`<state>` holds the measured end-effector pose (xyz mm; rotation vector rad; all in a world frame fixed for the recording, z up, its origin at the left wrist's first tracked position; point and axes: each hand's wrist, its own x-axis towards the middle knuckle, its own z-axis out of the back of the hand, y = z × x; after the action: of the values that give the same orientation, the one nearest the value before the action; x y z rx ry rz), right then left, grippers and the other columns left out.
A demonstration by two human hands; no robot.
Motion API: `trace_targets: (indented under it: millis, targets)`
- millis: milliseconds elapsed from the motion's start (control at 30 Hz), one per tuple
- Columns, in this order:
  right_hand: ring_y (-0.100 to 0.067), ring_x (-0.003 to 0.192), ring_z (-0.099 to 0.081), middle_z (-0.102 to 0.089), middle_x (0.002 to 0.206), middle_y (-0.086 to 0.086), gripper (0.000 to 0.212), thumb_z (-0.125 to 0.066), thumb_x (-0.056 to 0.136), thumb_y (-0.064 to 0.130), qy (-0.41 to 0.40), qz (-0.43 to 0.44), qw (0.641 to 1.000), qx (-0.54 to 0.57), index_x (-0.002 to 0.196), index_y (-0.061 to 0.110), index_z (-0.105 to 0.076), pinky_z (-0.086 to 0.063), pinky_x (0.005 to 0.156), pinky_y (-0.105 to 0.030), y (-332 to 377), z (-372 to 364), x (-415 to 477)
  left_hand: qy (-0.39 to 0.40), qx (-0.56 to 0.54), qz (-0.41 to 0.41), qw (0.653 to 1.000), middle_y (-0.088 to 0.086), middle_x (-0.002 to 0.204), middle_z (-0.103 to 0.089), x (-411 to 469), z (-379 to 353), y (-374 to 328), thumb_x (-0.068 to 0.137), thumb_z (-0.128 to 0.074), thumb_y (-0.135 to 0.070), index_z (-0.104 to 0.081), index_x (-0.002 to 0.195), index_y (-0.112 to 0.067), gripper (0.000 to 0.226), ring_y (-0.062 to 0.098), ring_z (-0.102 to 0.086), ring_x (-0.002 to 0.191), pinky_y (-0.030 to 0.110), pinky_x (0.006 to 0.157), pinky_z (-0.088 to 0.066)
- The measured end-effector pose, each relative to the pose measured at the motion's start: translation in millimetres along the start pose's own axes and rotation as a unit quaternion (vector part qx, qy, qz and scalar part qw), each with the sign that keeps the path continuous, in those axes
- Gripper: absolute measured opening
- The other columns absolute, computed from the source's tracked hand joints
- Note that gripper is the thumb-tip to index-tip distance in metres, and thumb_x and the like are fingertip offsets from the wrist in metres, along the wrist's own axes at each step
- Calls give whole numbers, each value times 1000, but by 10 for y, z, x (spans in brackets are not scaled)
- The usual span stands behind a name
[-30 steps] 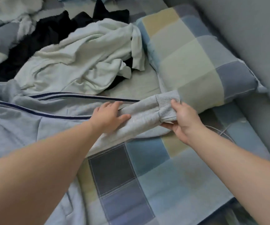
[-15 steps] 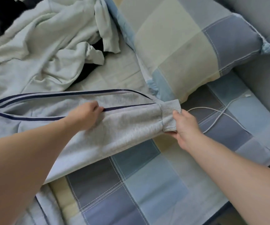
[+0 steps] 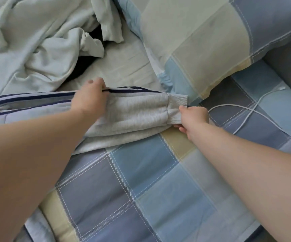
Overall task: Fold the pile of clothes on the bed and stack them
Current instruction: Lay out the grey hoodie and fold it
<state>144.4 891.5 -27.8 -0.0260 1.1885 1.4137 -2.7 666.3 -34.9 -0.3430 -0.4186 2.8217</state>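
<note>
One checked pillow (image 3: 202, 41); left of it, one pale crumpled garment (image 3: 36, 41), one dark garment (image 3: 83, 65); below it, one striped grey garment (image 3: 137, 110), one white cable (image 3: 232, 105).

Left hand (image 3: 90, 99), right hand (image 3: 192, 117), curled fingers (image 3: 97, 82).

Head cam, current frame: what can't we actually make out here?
- Grey striped garment, head view: it runs off the left edge and under the left arm, so I can't tell sleeve from trouser leg.
- Dark garment, head view: mostly buried under pale crumpled clothes, type unknown.
- White cable, head view: one end passes behind the right hand, and the plug is too small to identify.
</note>
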Motion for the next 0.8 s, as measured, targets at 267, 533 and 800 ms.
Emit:
trace_targets:
  millis: [267,533,800]
  targets:
    - [-29,104,-51,-56,113,-4,31,-69,81,26,-21,558,775,-295,110,18,-60,-43,87,-45,-266,-77,-583,-35,34,-155,987,2,165,-22,-762,-72,431,88,-57,-66,-38,150,-33,73,32,-24,148,50,117,-23]
    - [-23,110,-58,-67,111,7,21,-70,84,21,24,514,718,-469,104,26,-69,-22,90,-35,-445,-533,-551,80,38,-136,987,-6,123,-56,-1019,-64,910,89,-64,-54,-59,118,-34,35,25,-47,124,43,98,-33]
    - [-18,92,-56,-62,87,11,31,-58,89,56,81,450,686,-566,80,27,-64,-35,89,-38,-99,-622,-803,95,-56,-174,979,-16,119,-59,-1057,166,1108,97,-52,-50,-68,105,-37,23,14,-49,117,39,101,-30]
